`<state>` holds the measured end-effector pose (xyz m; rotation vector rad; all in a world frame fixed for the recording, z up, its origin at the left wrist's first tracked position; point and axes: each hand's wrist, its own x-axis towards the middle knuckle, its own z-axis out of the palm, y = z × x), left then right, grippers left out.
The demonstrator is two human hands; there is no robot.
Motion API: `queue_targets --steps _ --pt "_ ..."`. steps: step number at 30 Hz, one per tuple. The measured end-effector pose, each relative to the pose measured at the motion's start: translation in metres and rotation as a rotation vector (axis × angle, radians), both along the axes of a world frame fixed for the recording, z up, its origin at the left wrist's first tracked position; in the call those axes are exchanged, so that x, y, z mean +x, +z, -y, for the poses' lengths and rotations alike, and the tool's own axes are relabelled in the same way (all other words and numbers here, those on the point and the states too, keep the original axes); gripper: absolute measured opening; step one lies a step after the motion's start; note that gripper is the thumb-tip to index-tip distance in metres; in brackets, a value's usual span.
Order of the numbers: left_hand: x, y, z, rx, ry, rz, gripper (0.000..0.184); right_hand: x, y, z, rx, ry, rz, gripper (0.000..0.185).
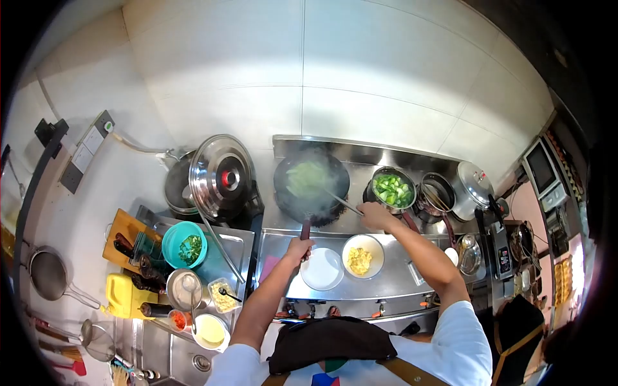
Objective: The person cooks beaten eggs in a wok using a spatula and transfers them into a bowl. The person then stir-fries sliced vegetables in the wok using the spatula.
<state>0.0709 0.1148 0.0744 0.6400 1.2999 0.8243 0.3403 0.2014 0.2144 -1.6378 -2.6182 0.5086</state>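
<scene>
Steam rises from a dark wok (288,207) on the stove, with pale green vegetables (308,179) in it. My left hand (300,249) is wrapped round the end of the wok's handle (306,229). In my right hand (375,216) is a long-handled metal cooking utensil (345,202). It reaches into the wok, and steam hides its head. A white plate (322,276) lies just right of my left hand. Below my right hand stands a white bowl (378,265) with yellow cooked egg (360,260). A pan (369,195) beside the wok holds chopped greens (393,190).
At left are a large lidded pot (222,168), a teal bowl (168,239) of chopped greens, a yellow jug (119,296), knives (124,246) and several small bowls. A smaller pan (436,206) and a silver pot (472,193) stand at right. Stove knobs (380,309) line the front edge.
</scene>
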Motion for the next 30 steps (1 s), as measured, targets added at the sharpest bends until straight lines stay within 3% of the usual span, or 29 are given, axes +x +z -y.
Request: queue_targets --steps 2,4,6,13,16,19,26,30 --pt "-0.002 -0.014 -0.001 0.023 -0.003 -0.055 0.018 0.002 0.002 -0.009 -0.314 -0.179 -0.279 0.023" --pt "0.002 -0.024 -0.003 0.041 -0.004 -0.145 0.02 -0.004 0.016 -0.018 -0.533 -0.464 -0.613 0.008" --pt "0.006 -0.028 -0.003 0.049 0.017 -0.183 0.019 -0.015 0.024 -0.03 -0.649 -0.675 -0.898 0.019" --pt "0.012 -0.02 0.005 0.076 0.045 -0.278 0.022 -0.047 -0.009 -0.11 -0.817 -0.714 -1.053 0.019" --pt "0.012 -0.017 0.012 0.087 0.067 -0.284 0.02 -0.069 -0.012 -0.117 -0.725 -0.474 -0.894 0.007" --pt "0.007 -0.022 0.022 0.094 0.047 -0.242 0.031 -0.09 -0.006 -0.091 0.018 0.115 -0.059 0.016" --pt "-0.005 -0.013 0.086 0.079 0.237 -0.07 0.042 -0.033 0.046 0.007 0.084 0.094 0.248 0.027" --pt "0.0 -0.017 0.124 0.066 0.249 -0.094 0.043 -0.011 0.007 0.031 0.065 0.06 0.27 0.032"
